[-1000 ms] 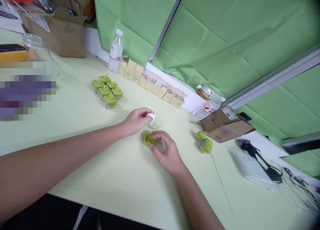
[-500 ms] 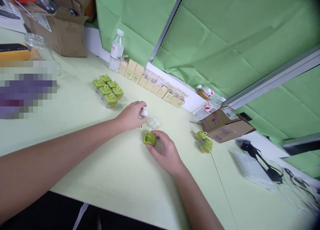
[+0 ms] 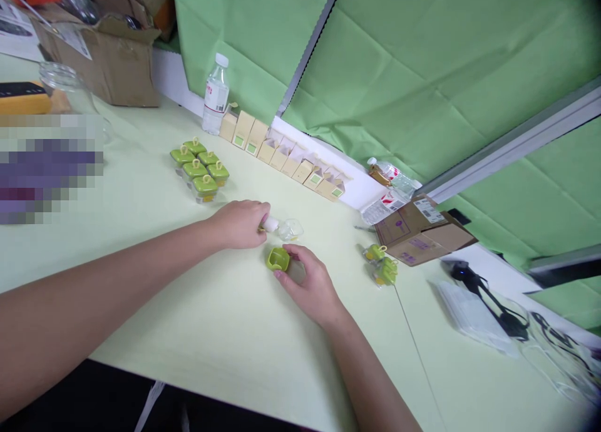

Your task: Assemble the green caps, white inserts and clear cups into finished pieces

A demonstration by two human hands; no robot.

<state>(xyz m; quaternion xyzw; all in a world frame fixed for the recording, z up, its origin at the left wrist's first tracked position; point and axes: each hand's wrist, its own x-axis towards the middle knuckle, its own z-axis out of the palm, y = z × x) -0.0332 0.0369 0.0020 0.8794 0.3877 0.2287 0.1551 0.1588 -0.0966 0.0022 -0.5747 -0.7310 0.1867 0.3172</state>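
Observation:
My left hand (image 3: 239, 225) is low over the table with its fingers pinched together. A small white plug-like piece (image 3: 271, 224) sits right at its fingertips; whether they grip it or something hidden behind them I cannot make out. Just right of that piece is a clear plastic container (image 3: 291, 230). My right hand (image 3: 307, 282) holds a small green square lid (image 3: 278, 258) between thumb and fingers, its hollow side facing up.
Several green-lidded little containers (image 3: 200, 169) stand grouped at left, others (image 3: 382, 266) at right. Small cardboard boxes (image 3: 282, 153) line the back beside a water bottle (image 3: 216, 95). Cardboard boxes (image 3: 425, 231), (image 3: 113, 62) stand at both sides; a black cable device (image 3: 488, 300) lies right.
My left hand has moved slightly down and left, its fingers closing; the white piece now sits lower, nearer the clear container. My right hand keeps its hold on the green lid.

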